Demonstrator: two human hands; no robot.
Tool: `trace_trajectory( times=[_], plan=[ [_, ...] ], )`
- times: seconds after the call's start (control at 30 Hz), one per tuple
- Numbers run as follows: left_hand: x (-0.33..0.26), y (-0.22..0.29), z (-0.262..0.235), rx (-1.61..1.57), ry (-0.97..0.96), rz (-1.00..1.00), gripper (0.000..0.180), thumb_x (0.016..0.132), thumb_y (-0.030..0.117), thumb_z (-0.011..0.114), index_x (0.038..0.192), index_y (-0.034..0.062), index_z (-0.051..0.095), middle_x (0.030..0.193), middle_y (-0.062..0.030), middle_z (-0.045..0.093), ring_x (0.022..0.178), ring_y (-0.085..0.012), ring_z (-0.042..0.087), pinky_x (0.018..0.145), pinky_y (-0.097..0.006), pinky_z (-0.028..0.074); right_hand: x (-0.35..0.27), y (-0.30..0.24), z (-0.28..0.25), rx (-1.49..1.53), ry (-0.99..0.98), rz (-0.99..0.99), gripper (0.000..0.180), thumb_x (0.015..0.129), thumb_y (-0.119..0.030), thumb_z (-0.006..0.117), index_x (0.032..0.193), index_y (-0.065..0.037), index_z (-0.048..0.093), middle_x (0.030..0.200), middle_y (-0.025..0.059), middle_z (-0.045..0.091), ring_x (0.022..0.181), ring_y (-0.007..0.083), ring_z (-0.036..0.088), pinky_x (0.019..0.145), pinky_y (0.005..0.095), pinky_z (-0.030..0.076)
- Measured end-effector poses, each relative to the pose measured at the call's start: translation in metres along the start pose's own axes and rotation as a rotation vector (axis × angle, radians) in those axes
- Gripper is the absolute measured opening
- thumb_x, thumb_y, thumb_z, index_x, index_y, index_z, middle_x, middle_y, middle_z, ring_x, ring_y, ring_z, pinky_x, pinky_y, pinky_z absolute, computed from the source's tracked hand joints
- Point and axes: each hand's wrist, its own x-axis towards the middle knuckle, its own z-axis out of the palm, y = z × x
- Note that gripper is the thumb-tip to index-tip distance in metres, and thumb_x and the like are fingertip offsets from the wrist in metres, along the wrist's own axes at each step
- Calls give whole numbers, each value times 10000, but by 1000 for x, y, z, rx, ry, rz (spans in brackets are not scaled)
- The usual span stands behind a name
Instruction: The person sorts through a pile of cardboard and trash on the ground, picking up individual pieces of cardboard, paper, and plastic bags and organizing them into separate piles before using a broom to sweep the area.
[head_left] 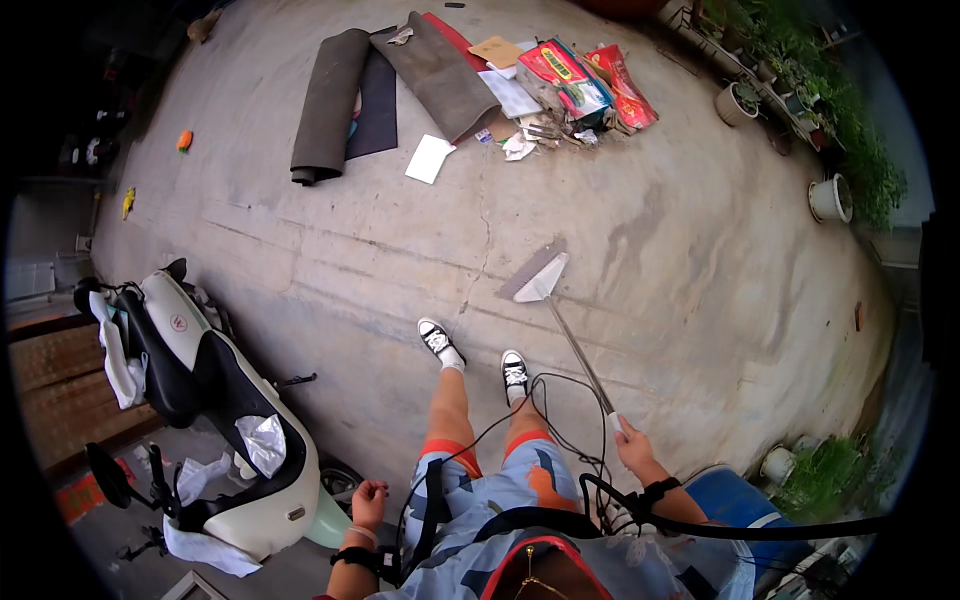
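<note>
A broom (pixel 579 353) with a metal handle, a white head and grey bristles reaches forward and slightly left from my right hand (pixel 634 449). That hand is closed around the white grip at the handle's near end. The bristles (pixel 520 274) rest on the concrete floor ahead of my feet, beside a darker patch of dust. My left hand (pixel 369 505) hangs at my left side, its fingers curled in, and nothing shows in it. Black cables (pixel 600 461) loop between my legs and the right hand.
Ahead lie a rolled grey mat (pixel 330 105), another mat (pixel 437 77), a white sheet (pixel 430 159) and a rubbish heap with a red package (pixel 625 88). An electric scooter (pixel 270 500) stands left. Potted plants (pixel 830 199) line the right; a blue container (pixel 735 497) is near.
</note>
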Motion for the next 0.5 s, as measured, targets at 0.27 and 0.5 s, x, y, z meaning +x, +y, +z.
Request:
trace_trajectory(
  times=[0.27, 0.5],
  plan=[
    [57, 21, 6, 129, -73, 18, 103, 761, 60, 482, 800, -13, 543, 725, -67, 578, 657, -124, 552, 611, -235, 442, 96, -84, -15, -71, 125, -187, 420, 766, -249, 484, 1175, -208, 401, 853, 221, 549, 756, 340, 549, 643, 364, 450],
    [110, 57, -34, 48, -120, 106, 114, 765, 60, 464, 822, -5, 538, 757, -65, 572, 685, -132, 551, 634, -242, 436, 74, -195, 7, -216, 271, -626, 430, 773, -220, 491, 1188, -189, 386, 814, 237, 548, 675, 349, 559, 601, 378, 446]
  ],
)
